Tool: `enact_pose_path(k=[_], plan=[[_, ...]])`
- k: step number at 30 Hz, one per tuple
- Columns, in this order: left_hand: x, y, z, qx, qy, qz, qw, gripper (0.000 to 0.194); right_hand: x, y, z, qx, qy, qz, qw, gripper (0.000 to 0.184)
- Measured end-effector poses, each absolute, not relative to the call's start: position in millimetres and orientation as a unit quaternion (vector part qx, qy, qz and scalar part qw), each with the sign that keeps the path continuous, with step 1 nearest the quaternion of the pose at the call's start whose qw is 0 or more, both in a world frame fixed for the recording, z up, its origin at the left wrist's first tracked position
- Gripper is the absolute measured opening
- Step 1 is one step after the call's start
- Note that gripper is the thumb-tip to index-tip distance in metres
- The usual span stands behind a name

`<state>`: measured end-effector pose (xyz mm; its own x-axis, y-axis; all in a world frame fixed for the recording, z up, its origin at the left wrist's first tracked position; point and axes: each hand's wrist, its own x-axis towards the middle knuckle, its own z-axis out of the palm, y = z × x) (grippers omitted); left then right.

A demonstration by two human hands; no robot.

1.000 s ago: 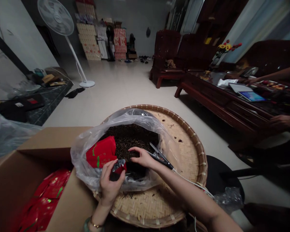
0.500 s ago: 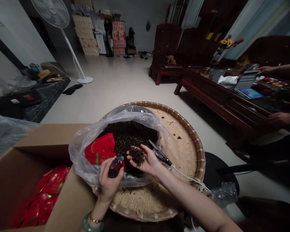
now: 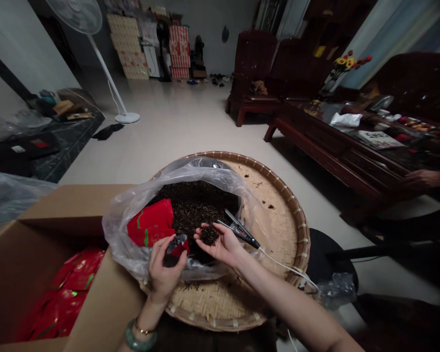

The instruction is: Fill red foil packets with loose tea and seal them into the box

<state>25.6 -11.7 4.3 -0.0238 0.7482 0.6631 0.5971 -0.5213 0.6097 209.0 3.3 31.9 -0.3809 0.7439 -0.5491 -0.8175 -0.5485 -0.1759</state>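
My left hand is closed round a small red foil packet, its mouth open and silvery inside. A small heap of dried tea leaves rests in my cupped right hand, palm up, just right of the packet. Beneath both hands is a clear plastic bag with a mass of loose tea in it. Red packets lie on the tea at the left. Beside my right wrist is a black, tong-like flat iron with a white cord, its arms apart.
A round bamboo tray bears the bag. At the left stands an open cardboard box with red packets inside. A dark wooden table is at the right, where another person's hand shows. A white fan stands further back.
My hands keep nearly the same pose, packet and tea still held. Both flat-iron arms now show more clearly. The other person's upper hand and the lit screen are gone; a printed sheet shows there.
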Motion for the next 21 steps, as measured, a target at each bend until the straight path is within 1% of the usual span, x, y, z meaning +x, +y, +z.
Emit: enact_pose_path(k=[4,10,17,21], plan=[[25.9,-11.6,3.9,0.697,0.486,0.523,0.072,0.034,210.9,3.2,37.7,-0.308,0.068,0.818,0.481,0.021],[28.3,-11.8,4.5,0.702,0.485,0.513,0.093,0.036,212.8,0.8,44.5,-0.315,0.078,0.812,0.486,0.022],[31.1,-11.6,4.6,0.71,0.469,0.517,0.094,0.039,222.7,-2.3,48.8,-0.301,0.025,0.837,0.457,0.033],[31.9,-11.7,3.1,0.71,0.465,0.519,0.102,0.039,225.6,-4.1,39.9,-0.339,0.057,0.821,0.456,0.028]])
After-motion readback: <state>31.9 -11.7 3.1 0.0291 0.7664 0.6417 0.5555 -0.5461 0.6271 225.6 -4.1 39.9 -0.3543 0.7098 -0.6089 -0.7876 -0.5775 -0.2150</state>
